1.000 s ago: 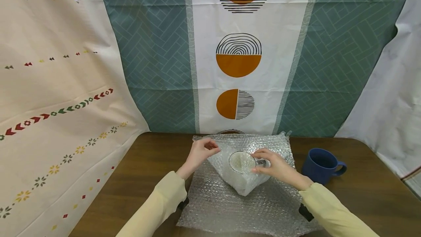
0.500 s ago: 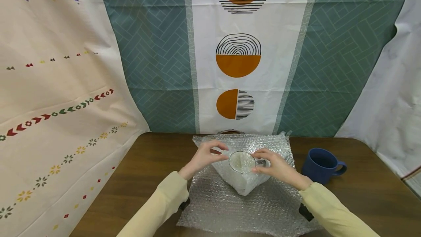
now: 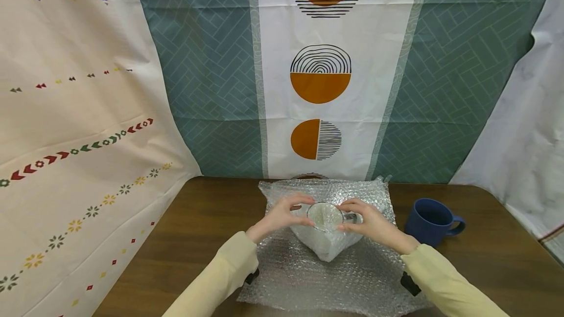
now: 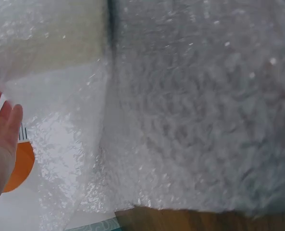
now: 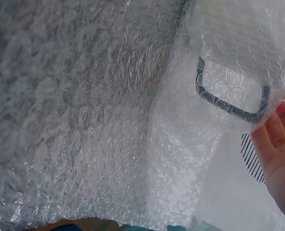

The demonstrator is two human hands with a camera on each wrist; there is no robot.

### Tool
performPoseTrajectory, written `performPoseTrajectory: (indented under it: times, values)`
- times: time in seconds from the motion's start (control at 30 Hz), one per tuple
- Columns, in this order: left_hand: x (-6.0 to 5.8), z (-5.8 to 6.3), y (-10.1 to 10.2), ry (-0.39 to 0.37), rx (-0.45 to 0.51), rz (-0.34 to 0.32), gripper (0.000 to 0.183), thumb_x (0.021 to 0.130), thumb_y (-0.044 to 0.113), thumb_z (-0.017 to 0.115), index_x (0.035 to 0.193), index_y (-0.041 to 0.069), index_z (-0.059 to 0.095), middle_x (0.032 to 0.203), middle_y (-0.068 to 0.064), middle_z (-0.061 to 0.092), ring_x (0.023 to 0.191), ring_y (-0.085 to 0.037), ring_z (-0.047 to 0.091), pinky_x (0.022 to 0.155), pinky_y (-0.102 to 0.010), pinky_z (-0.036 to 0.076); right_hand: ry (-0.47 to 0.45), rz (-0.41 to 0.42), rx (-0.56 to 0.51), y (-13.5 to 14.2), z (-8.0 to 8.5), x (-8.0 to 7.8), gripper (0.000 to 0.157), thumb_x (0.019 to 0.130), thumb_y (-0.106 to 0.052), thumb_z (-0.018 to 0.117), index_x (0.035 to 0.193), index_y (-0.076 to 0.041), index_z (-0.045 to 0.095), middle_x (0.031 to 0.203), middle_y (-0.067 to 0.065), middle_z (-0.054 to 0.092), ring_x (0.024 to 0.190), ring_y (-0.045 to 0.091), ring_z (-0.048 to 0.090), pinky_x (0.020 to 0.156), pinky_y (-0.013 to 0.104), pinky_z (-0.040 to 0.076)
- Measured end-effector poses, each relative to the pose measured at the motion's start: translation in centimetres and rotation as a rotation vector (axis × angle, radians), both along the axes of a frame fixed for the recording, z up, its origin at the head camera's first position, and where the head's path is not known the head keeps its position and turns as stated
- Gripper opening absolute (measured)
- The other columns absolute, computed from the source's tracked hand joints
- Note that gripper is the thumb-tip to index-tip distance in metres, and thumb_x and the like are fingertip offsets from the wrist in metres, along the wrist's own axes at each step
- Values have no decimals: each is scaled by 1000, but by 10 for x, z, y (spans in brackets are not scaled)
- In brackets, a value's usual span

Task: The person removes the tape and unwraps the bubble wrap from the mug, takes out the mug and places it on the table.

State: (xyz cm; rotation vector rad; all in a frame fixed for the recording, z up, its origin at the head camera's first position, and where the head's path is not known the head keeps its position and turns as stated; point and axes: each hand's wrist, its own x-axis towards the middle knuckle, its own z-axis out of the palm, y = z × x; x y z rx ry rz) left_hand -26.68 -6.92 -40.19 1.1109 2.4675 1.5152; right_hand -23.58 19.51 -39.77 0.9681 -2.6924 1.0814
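Observation:
A clear glass mug (image 3: 325, 215) stands upright, with bubble wrap (image 3: 328, 251) gathered around its sides and its round rim open at the top. My right hand (image 3: 364, 220) holds the mug's right side, thumb in front and fingers behind, beside the handle. The handle's dark outline (image 5: 224, 104) shows through the wrap in the right wrist view. On the left of the rim, my left hand (image 3: 284, 215) grips with thumb and fingers curved. Left fingers (image 4: 10, 122) lie against the wrap's edge in the left wrist view.
A wide bubble wrap sheet (image 3: 304, 285) lies flat under the mug on the dark wooden table (image 3: 189, 229). A blue mug (image 3: 425, 226) stands to the right, its handle facing right. Patterned curtains (image 3: 211, 62) hang behind and at both sides.
My left hand has moved right, from beside the wrapped mug to its rim, and its fingers have come around the left side. My right hand and the mug have stayed put.

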Motion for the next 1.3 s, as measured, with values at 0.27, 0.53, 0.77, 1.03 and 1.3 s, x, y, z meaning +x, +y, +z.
performPoseTrajectory:
  times: [0.27, 0.53, 0.77, 1.03, 1.3]
  values:
    - [5, -5, 3, -44, 32, 18, 46, 76, 12, 74, 118, 1, 59, 122, -2, 51, 115, -16, 44, 94, -33, 36, -24, 15, -5, 0, 2, 0, 56, 81, -42, 64, 119, -1, 57, 118, 13, 49, 102, 30, 51, 75, 43, 46]
    - [22, 18, 2, -92, 66, -25, 44, 78, 2, 70, 118, -8, 54, 124, -18, 48, 118, -32, 40, 95, -45, 33, -88, 16, -13, 0, 6, 0, 52, 86, -40, 59, 122, -4, 55, 118, 9, 50, 105, 29, 50, 78, 42, 46]
    - [26, 23, 2, -102, 51, -10, 43, 78, 3, 70, 117, -8, 55, 124, -19, 47, 117, -30, 41, 95, -43, 34, -40, 23, -58, -4, 9, -9, 27, 89, -24, 60, 107, -6, 64, 101, 3, 60, 89, 19, 57, 78, 39, 46]
    - [26, 24, 3, -112, 46, -7, 43, 78, 3, 70, 117, -8, 55, 123, -18, 48, 117, -31, 40, 95, -44, 33, -47, -110, -11, -16, 11, -14, 40, 84, -20, 66, 117, -2, 56, 106, 9, 56, 86, 21, 55, 70, 35, 47]
    - [27, 24, 3, -127, 47, -8, 43, 79, 3, 70, 117, -8, 55, 123, -18, 48, 118, -30, 40, 95, -44, 33, -51, -73, 55, -18, 12, -15, 35, 87, -17, 63, 115, 2, 59, 108, 11, 60, 95, 26, 55, 78, 40, 46]
